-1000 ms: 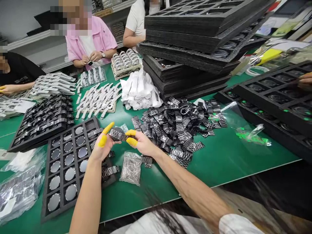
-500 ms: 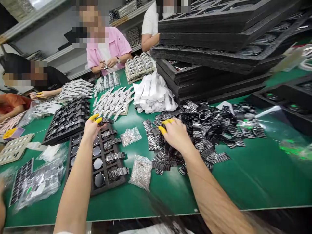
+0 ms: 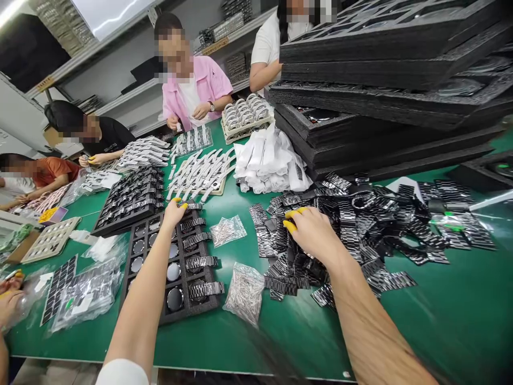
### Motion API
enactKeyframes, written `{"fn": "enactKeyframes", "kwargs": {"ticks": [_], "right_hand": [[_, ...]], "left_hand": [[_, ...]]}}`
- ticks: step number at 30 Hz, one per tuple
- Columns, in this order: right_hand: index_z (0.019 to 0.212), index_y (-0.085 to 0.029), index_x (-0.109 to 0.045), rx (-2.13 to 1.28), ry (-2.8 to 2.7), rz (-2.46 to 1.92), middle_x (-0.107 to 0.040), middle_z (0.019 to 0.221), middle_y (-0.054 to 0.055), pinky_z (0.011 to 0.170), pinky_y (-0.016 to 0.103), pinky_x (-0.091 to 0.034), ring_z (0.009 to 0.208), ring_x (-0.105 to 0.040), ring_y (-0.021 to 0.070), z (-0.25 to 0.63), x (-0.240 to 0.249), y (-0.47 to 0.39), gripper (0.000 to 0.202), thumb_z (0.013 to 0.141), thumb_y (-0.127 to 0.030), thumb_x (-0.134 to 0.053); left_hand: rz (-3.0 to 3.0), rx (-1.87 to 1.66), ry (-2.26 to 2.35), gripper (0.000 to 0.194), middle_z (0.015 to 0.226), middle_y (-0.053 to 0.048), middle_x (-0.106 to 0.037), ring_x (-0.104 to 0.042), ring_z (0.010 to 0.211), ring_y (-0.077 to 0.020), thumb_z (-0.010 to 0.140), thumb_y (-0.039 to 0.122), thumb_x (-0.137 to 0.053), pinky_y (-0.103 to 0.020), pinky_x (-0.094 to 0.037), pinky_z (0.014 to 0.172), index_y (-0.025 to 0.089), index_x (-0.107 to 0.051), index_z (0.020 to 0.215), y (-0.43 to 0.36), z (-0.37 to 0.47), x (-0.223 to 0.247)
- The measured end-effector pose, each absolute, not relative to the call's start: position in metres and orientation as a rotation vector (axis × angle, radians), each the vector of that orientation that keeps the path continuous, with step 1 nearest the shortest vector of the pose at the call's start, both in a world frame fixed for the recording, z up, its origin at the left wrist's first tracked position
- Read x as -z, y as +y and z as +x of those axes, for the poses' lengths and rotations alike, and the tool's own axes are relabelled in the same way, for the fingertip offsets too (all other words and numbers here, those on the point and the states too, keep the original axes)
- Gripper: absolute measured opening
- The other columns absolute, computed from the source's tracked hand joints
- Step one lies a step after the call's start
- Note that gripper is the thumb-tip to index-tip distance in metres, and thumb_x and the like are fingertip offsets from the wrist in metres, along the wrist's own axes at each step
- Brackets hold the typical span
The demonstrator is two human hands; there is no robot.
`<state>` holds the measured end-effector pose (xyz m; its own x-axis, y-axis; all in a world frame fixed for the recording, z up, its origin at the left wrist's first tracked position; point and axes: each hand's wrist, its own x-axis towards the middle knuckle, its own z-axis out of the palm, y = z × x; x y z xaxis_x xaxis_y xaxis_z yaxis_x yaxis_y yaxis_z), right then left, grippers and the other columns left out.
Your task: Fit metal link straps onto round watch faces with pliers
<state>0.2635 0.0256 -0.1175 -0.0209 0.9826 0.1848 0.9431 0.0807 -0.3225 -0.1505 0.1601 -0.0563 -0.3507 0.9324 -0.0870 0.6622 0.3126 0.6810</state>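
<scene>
My left hand, with yellow finger covers, is closed at the far end of a black foam tray. Its fingertips are at the left end of a black watch; the contact is partly hidden. Other watches with black link bands fill the tray's right column, and round watch heads lie in its other wells. My right hand, also with yellow covers, curls over a heap of black metal watch bands. Its fingers are closed on a band at the heap's left side, most of it hidden under the hand.
Two plastic bags of small metal pins lie between tray and heap. Behind are white wrapped pieces, white straps and a tall stack of black foam trays. Another full black tray stands left. Several co-workers sit across and left.
The view has turned left, so the table and objects appear farther right. Both my hands stay at the same spots over tray and heap. The hands of the person in pink have moved apart.
</scene>
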Motion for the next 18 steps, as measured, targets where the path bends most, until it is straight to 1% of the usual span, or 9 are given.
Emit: {"fn": "enactKeyframes", "kwargs": {"ticks": [3,7,9,11,13,14,15,16,18], "right_hand": [[0.115,-0.015,-0.075,-0.147,-1.999,-1.916,-0.072,0.112,0.016,0.098,0.047,-0.044,0.114,-0.057,0.0342,0.261,0.115,0.026,0.026,0.101,-0.027,-0.056],[0.121,-0.014,-0.073,-0.102,-1.96,-1.952,-0.071,0.112,0.018,0.093,0.046,-0.044,0.112,-0.057,0.0353,0.254,0.111,0.026,0.03,0.1,-0.028,-0.057],[0.122,-0.012,-0.072,-0.087,-1.929,-1.992,-0.071,0.112,0.019,0.092,0.045,-0.044,0.111,-0.057,0.0355,0.252,0.112,0.026,0.031,0.1,-0.03,-0.058],[0.119,-0.012,-0.073,-0.085,-1.902,-2.026,-0.071,0.11,0.019,0.092,0.045,-0.043,0.109,-0.057,0.0357,0.251,0.114,0.026,0.032,0.1,-0.033,-0.059],[0.114,-0.013,-0.074,-0.104,-1.876,-2.027,-0.07,0.107,0.019,0.092,0.046,-0.043,0.107,-0.057,0.0361,0.251,0.117,0.027,0.03,0.099,-0.035,-0.061],[0.112,-0.013,-0.075,-0.121,-1.857,-2.01,-0.07,0.106,0.018,0.091,0.046,-0.043,0.107,-0.057,0.0363,0.251,0.119,0.028,0.029,0.098,-0.035,-0.062],[0.11,-0.014,-0.075,-0.139,-1.829,-1.985,-0.07,0.104,0.018,0.09,0.046,-0.043,0.106,-0.057,0.0364,0.252,0.12,0.029,0.027,0.097,-0.035,-0.063],[0.108,-0.015,-0.075,-0.157,-1.791,-1.953,-0.07,0.103,0.017,0.089,0.046,-0.043,0.104,-0.057,0.0362,0.252,0.121,0.03,0.025,0.096,-0.034,-0.064],[0.102,-0.018,-0.073,-0.175,-1.697,-1.879,-0.07,0.098,0.015,0.086,0.045,-0.043,0.102,-0.057,0.0353,0.254,0.123,0.032,0.017,0.093,-0.031,-0.065]], "left_hand": [[1.609,-0.596,2.204,0.041,0.14,-0.013,-0.064,-0.066,0.122,-0.0282,0.101,0.037,-0.069,-0.051,-0.059,0.102,0.018,-0.063,0.136,0.155,-0.153,0.055],[1.802,-0.348,2.198,0.037,0.135,-0.012,-0.067,-0.068,0.117,-0.0261,0.102,0.038,-0.068,-0.049,-0.06,0.099,0.018,-0.065,0.132,0.147,-0.155,0.055],[1.88,-0.265,2.178,0.036,0.136,-0.012,-0.066,-0.068,0.118,-0.0257,0.102,0.038,-0.067,-0.049,-0.059,0.1,0.018,-0.066,0.131,0.143,-0.156,0.052],[1.941,-0.217,2.162,0.03,0.134,-0.012,-0.068,-0.066,0.121,-0.0271,0.101,0.037,-0.068,-0.05,-0.055,0.106,0.018,-0.07,0.124,0.141,-0.155,0.047],[1.977,-0.199,2.151,0.024,0.126,-0.015,-0.071,-0.063,0.127,-0.0313,0.097,0.035,-0.071,-0.049,-0.049,0.113,0.016,-0.076,0.111,0.138,-0.152,0.039],[1.988,-0.201,2.147,0.023,0.123,-0.016,-0.071,-0.061,0.13,-0.0341,0.095,0.034,-0.071,-0.047,-0.047,0.116,0.015,-0.077,0.108,0.135,-0.149,0.035],[1.995,-0.211,2.142,0.026,0.122,-0.018,-0.071,-0.059,0.133,-0.0368,0.093,0.033,-0.072,-0.047,-0.044,0.117,0.014,-0.078,0.109,0.133,-0.145,0.031],[2.0,-0.227,2.133,0.032,0.124,-0.02,-0.07,-0.057,0.134,-0.0387,0.092,0.033,-0.071,-0.048,-0.043,0.118,0.012,-0.077,0.114,0.129,-0.14,0.027],[2.004,-0.27,2.087,0.046,0.132,-0.021,-0.067,-0.058,0.132,-0.0382,0.093,0.036,-0.068,-0.048,-0.045,0.115,0.009,-0.071,0.131,0.117,-0.126,0.02]]}}
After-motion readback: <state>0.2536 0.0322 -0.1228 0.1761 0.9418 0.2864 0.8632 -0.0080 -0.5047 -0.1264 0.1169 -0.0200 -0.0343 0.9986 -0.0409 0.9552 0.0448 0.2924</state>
